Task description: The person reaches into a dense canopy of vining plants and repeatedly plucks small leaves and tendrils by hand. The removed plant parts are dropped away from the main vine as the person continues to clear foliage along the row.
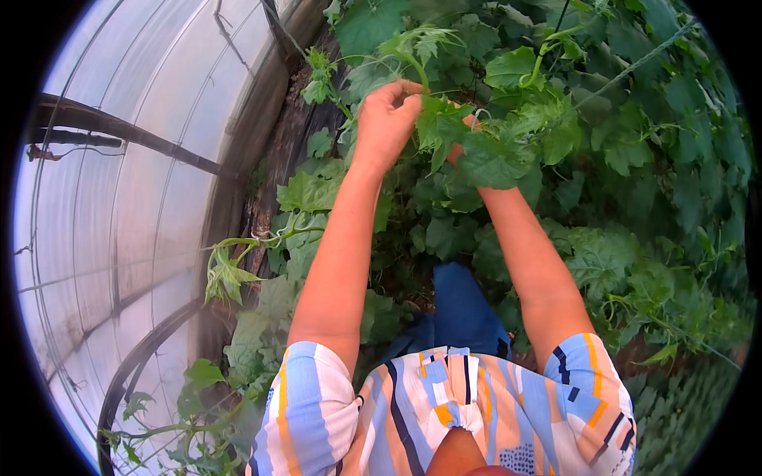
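My left hand [390,116] is raised at the upper middle, with thumb and fingertips pinched on a green vine stem [421,74] just below its young leafy tip. My right hand [470,122] is close by on the right, mostly hidden behind lobed leaves [497,157]; whether it grips anything cannot be seen. A thin pale loop [480,113] shows beside its fingers. A twisted green cord [637,64] runs from the upper right down into the leaves next to this hand.
Dense vine foliage [601,256] fills the right side and surrounds my legs in blue trousers [467,309]. On the left stands a translucent plastic greenhouse wall [149,196] with dark curved ribs [137,140] and wires. A loose shoot [229,273] reaches toward that wall.
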